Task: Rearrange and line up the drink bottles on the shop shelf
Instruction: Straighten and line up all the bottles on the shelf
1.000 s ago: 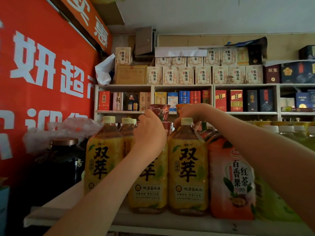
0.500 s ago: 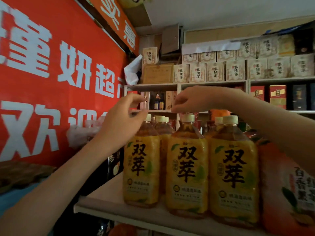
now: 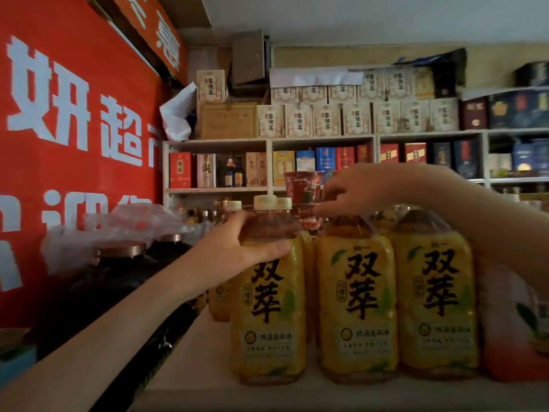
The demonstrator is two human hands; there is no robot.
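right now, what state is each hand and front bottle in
left yellow bottle, upright, capped, gripped at the shoulder
middle yellow bottle, upright, cap hidden, pinched at the top
right yellow bottle, upright, top hidden
dark jar, lid on
left hand, grips left yellow bottle
right hand, pinches middle yellow bottle

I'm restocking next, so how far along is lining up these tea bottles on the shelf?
Done: the middle yellow bottle and right yellow bottle stand side by side at the shelf front. In hand: the left hand grips the left yellow bottle by its shoulder; the right hand curls over the middle one's top. Left: the rear yellow bottle sits back.
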